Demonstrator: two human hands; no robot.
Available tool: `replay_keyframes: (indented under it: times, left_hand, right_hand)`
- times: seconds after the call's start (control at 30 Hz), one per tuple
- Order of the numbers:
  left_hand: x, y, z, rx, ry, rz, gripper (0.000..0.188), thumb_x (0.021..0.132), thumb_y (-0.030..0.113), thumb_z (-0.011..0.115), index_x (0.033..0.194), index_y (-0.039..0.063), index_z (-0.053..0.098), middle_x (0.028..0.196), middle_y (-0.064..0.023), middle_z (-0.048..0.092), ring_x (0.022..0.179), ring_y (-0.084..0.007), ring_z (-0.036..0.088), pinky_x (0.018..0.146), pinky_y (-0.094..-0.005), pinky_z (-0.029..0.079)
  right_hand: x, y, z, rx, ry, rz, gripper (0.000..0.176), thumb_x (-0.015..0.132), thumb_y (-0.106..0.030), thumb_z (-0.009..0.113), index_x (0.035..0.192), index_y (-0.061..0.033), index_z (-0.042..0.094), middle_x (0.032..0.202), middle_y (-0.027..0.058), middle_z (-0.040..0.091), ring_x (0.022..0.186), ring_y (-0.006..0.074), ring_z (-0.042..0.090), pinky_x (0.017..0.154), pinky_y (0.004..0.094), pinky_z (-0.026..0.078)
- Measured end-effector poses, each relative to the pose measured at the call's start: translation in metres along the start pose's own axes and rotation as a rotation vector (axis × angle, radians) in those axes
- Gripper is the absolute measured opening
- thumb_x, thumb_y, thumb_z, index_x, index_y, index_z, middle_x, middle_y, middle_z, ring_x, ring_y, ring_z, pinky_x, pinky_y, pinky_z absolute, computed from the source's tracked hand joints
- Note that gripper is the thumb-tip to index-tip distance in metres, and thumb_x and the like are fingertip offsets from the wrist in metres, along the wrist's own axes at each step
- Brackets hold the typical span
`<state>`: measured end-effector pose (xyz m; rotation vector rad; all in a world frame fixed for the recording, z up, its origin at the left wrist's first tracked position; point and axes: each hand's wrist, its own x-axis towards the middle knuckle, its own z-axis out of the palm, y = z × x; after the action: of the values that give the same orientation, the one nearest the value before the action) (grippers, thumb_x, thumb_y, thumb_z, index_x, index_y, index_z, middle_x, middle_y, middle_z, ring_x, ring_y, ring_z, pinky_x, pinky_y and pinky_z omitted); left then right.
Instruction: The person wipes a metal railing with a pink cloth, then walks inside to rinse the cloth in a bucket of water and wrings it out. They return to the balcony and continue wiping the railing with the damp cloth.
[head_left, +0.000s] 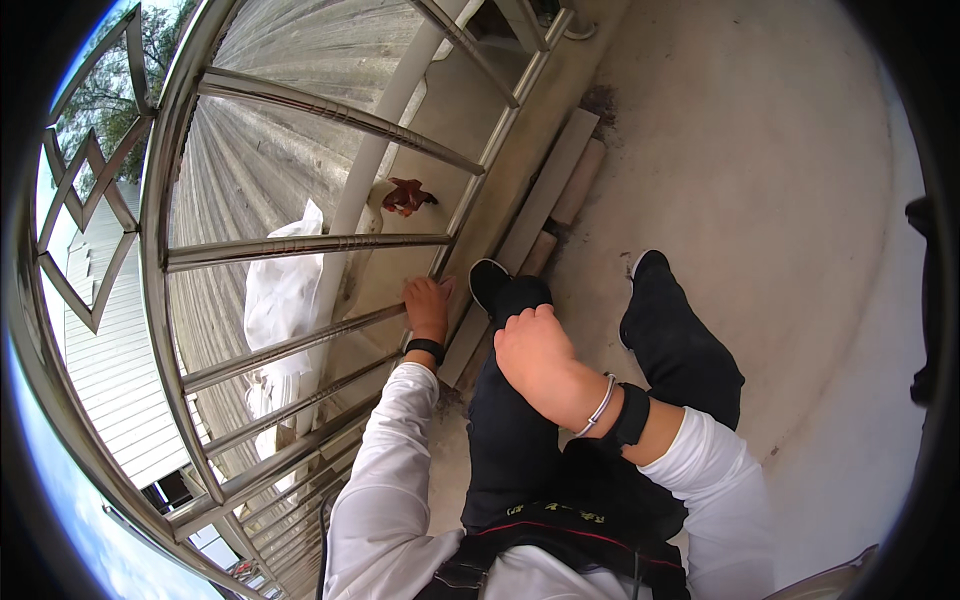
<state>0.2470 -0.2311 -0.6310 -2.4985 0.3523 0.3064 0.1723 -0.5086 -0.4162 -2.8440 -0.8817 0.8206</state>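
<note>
At the foot of an upright bar (367, 322), my left hand (426, 304) is closed over the lower rail (480, 176) of a stainless steel railing. A small pinkish edge shows beside its fingers; whether this is a cloth or part of the hand is unclear. My right hand (534, 352) rests on my left knee with its fingers curled in, and nothing shows in it. Dark bands circle both wrists, and a silver bangle (598, 405) is on the right one.
A long flat bar (547, 191) and short blocks (579, 182) lie along the ledge by my left shoe (489, 281). Beyond the railing are a crumpled dark red scrap (406, 197), a corrugated roof (277, 142) and white sheeting (281, 300). Concrete floor (750, 187) extends to the right.
</note>
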Motion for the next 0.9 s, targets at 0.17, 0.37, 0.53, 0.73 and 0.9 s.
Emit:
replay_keyframes:
  times: [0.17, 0.37, 0.53, 0.73, 0.9]
  left_hand:
    - [-0.002, -0.01, -0.079, -0.382, 0.265, 0.212, 0.039, 0.09, 0.013, 0.057, 0.127, 0.007, 0.047, 0.113, -0.0155, 0.052, 0.099, -0.0325, 0.059, 0.077, -0.0387, 0.053]
    - [0.116, 0.044, -0.113, -0.705, 0.881, 0.02, 0.035, 0.088, 0.013, 0.058, 0.121, 0.003, 0.051, 0.127, -0.0213, 0.049, 0.108, -0.0397, 0.056, 0.085, -0.0464, 0.049]
    - [0.175, 0.076, -0.079, -0.896, 0.245, -0.128, 0.028, 0.086, 0.021, 0.059, 0.109, 0.005, 0.06, 0.116, -0.0139, 0.06, 0.109, -0.0364, 0.057, 0.084, -0.0476, 0.048]
    - [0.179, 0.052, -0.075, -0.281, 0.295, 0.431, 0.025, 0.09, 0.025, 0.053, 0.097, 0.003, 0.061, 0.103, -0.0155, 0.063, 0.099, -0.0291, 0.062, 0.077, -0.0439, 0.052]
    - [0.14, 0.069, -0.059, -0.297, 0.24, -0.116, 0.027, 0.087, 0.019, 0.055, 0.109, 0.002, 0.055, 0.106, -0.0182, 0.06, 0.093, -0.0302, 0.061, 0.079, -0.0372, 0.051]
  right_hand:
    - [-0.006, 0.006, -0.003, 0.018, -0.055, 0.015, 0.023, 0.086, -0.016, 0.061, 0.108, -0.0099, 0.064, 0.102, 0.0059, 0.064, 0.101, 0.0231, 0.06, 0.091, 0.0388, 0.042]
    - [-0.006, 0.004, -0.004, -0.006, -0.052, -0.016, 0.024, 0.086, -0.015, 0.061, 0.109, -0.0091, 0.064, 0.102, 0.0072, 0.064, 0.1, 0.0243, 0.06, 0.094, 0.0416, 0.041]
    - [0.005, -0.004, -0.002, 0.041, -0.091, -0.039, 0.036, 0.082, -0.021, 0.066, 0.114, -0.0057, 0.066, 0.11, 0.0122, 0.065, 0.106, 0.0308, 0.06, 0.098, 0.0474, 0.041]
    - [0.007, -0.011, -0.005, 0.018, -0.037, -0.039, 0.023, 0.087, -0.017, 0.058, 0.108, -0.008, 0.064, 0.1, 0.0089, 0.064, 0.099, 0.0264, 0.06, 0.097, 0.0449, 0.041]
    - [0.001, -0.003, -0.002, -0.01, -0.05, -0.022, 0.025, 0.086, -0.016, 0.06, 0.109, -0.0084, 0.065, 0.102, 0.0085, 0.065, 0.101, 0.0261, 0.061, 0.096, 0.0447, 0.041]
